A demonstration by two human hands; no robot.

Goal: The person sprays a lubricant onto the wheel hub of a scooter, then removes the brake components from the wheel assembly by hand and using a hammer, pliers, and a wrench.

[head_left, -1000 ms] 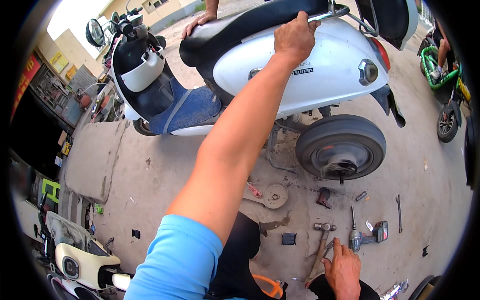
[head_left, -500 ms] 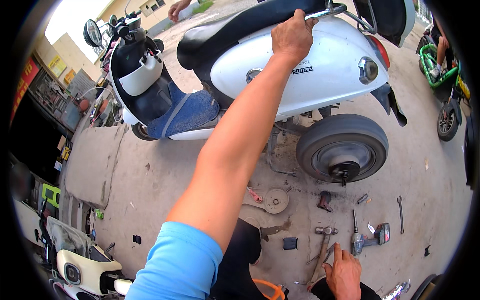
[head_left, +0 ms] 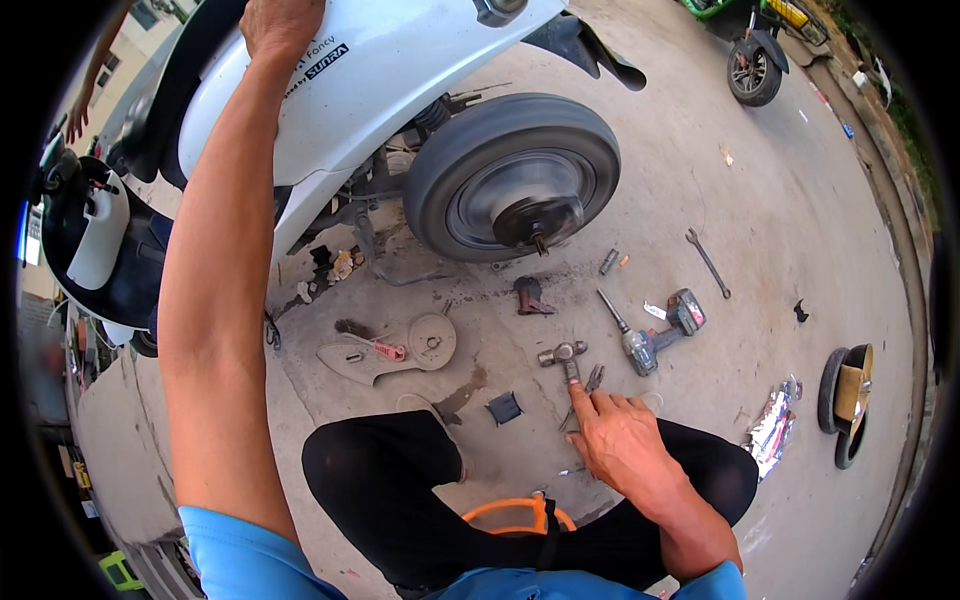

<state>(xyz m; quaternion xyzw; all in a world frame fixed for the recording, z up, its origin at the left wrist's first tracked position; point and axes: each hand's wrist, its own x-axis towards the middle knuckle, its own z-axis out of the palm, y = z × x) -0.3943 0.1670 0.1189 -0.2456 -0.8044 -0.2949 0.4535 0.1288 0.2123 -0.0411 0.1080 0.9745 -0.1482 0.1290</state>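
My left arm stretches up to the white scooter [head_left: 370,75], where my left hand [head_left: 283,25] is at the seat's side. The upper picture edge cuts off its fingers; a moment earlier they were closed round the rear grab rail. Below the body, the scooter's rear wheel [head_left: 513,178] looks blurred at the rim and hub, its axle end bare. My right hand [head_left: 620,440] is in front of my right knee with fingers stretched out. Its fingertips lie over the handle of a ball-peen hammer [head_left: 565,355], beside pliers [head_left: 595,380]; I cannot tell whether they touch.
On the concrete lie a cordless impact driver [head_left: 645,345], a wrench [head_left: 708,262], a socket [head_left: 609,261], a dark red part [head_left: 532,297] and a grey cover plate [head_left: 430,342]. An orange stool [head_left: 490,510] shows between my legs. Another person's arm [head_left: 95,70] is at upper left.
The view has swung to the right and down, so the scooter appears farther up and left. My right hand has come over the hammer handle. My left hand stays by the seat.
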